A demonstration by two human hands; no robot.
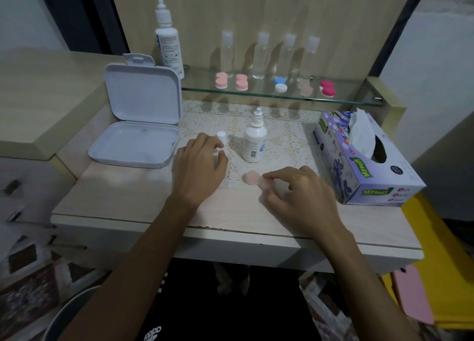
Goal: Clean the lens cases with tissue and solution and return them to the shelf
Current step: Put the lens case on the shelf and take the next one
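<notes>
Peach lens case flat on the counter, long axis running left-right, pinched at its right end by right hand fingers. Left hand fingers loosely curled around a small white cap, solution bottle just beyond.

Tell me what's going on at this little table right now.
A person is working on contact lens cases. The right hand pinches a peach lens case lying on the table. The left hand rests by a small white cap, beside the small solution bottle, which stands uncapped. Five more cases sit on the glass shelf. The tissue box is untouched.
</notes>
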